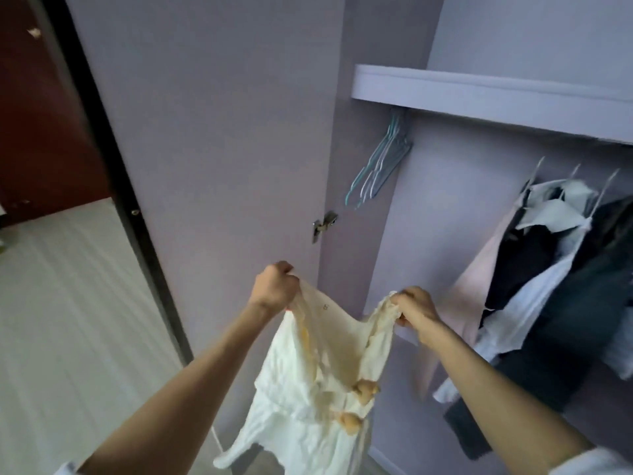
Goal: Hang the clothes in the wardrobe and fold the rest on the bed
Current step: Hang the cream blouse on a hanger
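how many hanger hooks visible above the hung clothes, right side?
3, side by side over the hung clothes: left hook, middle hook, right hook. More may be hidden past the frame edge. The empty hangers are a separate bunch.

Two bare forearms reach in from the bottom edge — no rings, watch or bracelets show on the hands (pixel 275 286). Pale, whitish sleeve cuffs (pixel 596 462) sit pushed up near both elbows — barely in view.

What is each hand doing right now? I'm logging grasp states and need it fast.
Left hand: closed, gripping one shoulder of the cream top.
Right hand: closed, pinching the top's other shoulder.
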The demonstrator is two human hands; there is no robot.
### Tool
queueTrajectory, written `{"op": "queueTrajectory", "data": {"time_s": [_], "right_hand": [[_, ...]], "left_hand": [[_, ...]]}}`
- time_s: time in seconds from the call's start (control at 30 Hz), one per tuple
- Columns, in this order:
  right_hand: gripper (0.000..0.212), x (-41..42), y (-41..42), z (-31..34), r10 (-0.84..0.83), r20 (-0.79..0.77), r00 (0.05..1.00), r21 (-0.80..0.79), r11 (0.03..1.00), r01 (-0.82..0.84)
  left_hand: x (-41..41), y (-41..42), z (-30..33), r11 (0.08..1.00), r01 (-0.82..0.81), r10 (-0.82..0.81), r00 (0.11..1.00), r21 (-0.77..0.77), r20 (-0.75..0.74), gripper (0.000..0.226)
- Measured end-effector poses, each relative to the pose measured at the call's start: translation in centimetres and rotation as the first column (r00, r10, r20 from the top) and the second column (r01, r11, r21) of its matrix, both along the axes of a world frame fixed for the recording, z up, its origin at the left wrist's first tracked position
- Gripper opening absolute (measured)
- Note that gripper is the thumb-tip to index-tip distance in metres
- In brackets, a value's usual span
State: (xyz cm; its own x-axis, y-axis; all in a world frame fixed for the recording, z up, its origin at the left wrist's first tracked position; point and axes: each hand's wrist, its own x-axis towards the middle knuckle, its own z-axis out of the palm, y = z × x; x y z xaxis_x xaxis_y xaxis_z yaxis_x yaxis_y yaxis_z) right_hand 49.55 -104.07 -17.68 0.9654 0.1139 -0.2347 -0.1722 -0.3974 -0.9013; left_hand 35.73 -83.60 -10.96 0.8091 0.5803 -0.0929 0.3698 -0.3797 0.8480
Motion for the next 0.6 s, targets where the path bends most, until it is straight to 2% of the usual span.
{"op": "queueTrajectory", "data": {"time_s": [0.13, 0.33, 0.6], "right_hand": [[0.027, 7.7, 0.9, 2.1, 0.004, 0.112, 0.994, 0.115, 0.993, -0.017], [0.021, 18.2, 5.9, 4.7, 0.077, 0.25, 0.965, 0.111, 0.988, -0.108], [0.025, 26.2, 13.8, 6.3, 0.042, 0.206, 0.978, 0.149, 0.986, -0.074]], "left_hand": [[7.1, -0.3, 2.7, 0.972, -0.106, 0.084, 0.991, 0.21, 0.108, 0.03], [13.4, -0.5, 4.9, 0.907, -0.179, 0.111, 0.975, 0.381, 0.194, 0.034], [17.2, 1.7, 5.8, 0.796, -0.257, 0.179, 0.965, 0.549, 0.191, 0.038]]}}
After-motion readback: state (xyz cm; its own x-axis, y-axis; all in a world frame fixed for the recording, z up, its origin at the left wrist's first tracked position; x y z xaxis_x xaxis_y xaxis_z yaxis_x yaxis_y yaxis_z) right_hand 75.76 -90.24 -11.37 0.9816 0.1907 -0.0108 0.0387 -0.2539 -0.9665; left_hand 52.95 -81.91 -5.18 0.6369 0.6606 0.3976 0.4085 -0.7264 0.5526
